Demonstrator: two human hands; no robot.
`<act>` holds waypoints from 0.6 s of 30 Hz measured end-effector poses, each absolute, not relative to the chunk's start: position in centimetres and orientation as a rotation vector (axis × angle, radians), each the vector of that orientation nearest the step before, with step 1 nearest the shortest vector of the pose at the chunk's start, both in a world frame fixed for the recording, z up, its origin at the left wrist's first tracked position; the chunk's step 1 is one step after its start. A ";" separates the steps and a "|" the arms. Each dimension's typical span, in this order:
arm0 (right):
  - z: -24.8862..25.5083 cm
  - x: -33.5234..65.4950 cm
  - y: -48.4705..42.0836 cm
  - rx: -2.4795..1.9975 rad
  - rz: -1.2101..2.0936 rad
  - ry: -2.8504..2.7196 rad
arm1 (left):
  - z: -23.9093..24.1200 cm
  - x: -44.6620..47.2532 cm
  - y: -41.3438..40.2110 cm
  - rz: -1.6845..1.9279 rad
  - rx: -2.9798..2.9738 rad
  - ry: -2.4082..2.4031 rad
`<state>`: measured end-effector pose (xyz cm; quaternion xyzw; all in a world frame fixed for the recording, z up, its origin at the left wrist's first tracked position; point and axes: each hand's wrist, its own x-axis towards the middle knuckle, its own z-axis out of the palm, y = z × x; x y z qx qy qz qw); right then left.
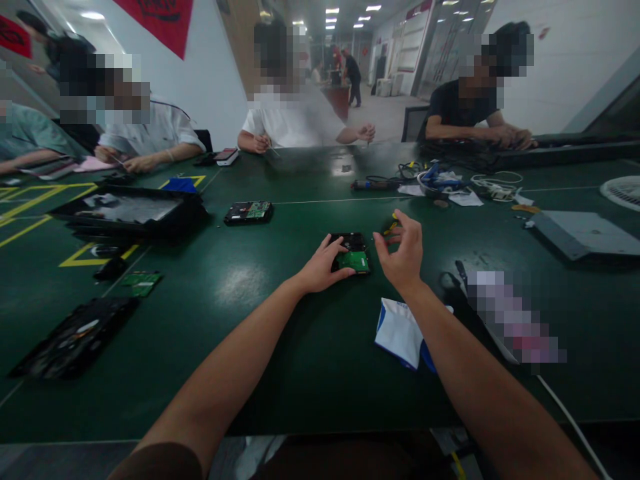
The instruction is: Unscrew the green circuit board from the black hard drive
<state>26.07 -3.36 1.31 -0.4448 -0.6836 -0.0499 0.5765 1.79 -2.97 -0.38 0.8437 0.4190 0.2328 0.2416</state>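
A hard drive (pixel 356 261) with a green circuit board and a black upper part lies flat on the table. My left hand (pixel 323 267) holds it from the left, fingers across its top and thumb along its near edge. Just right of the drive, my right hand (pixel 404 253) is raised with fingers curled around a small yellow-and-black tool (pixel 391 227), which looks like a screwdriver. Its tip is too small and blurred to make out. Below my right wrist is a white-and-blue packet (pixel 400 332), partly covered by the forearm.
Another hard drive (pixel 249 212) lies farther left. A black tray (pixel 130 210), a loose circuit board (pixel 143 283) and a black drive-like part (pixel 75 337) are on the left. Tangled cables (pixel 440 179), a grey metal case (pixel 585 233) and a phone-like object (pixel 510 313) lie right. Several people sit opposite.
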 end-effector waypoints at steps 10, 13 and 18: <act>1.6 26.1 -3.6 -1.048 -0.141 -1.611 | -0.5 1.7 -2.9 0.622 2.320 1.145; 1.6 26.1 -3.7 -1.051 -0.143 -1.606 | -0.5 1.8 -2.9 0.628 2.322 1.146; 1.5 25.9 -3.7 -1.054 -0.136 -1.637 | -0.4 1.9 -3.0 0.635 2.318 1.146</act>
